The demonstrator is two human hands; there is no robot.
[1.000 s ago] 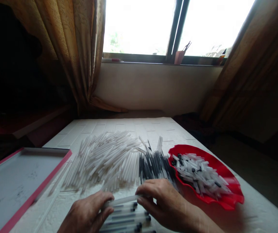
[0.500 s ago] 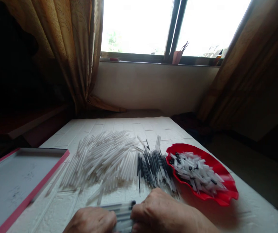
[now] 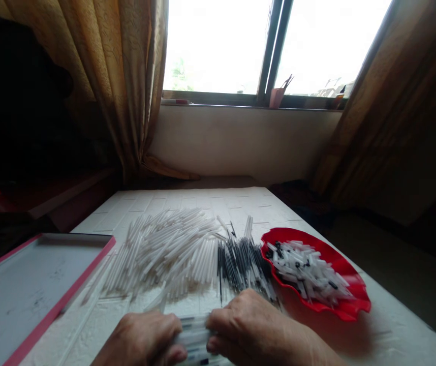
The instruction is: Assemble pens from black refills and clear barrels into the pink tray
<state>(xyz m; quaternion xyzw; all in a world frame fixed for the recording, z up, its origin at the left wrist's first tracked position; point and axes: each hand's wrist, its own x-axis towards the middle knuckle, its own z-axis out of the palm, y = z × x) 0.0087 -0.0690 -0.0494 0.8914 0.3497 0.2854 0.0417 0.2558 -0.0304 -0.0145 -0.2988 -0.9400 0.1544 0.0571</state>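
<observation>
1. Your left hand (image 3: 139, 339) and right hand (image 3: 248, 325) were curled, their grips pressed together from either side on a bundle of clear plastic tubes (image 3: 195, 338) with dark cores.
2. The bundle sat at the near edge of the white surface (image 3: 210, 201), partly hidden by your fingers.
3. Beyond it lay a loose heap of white tubes (image 3: 160, 254), with dark-cored tubes (image 3: 243, 267) just beside it.
4. To their right was a red scalloped dish (image 3: 349, 284) of short white pieces (image 3: 309, 272).

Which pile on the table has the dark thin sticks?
The small pile beside the red dish: thin dark sticks, while the bigger pile to its left is whitish tubes.
</observation>
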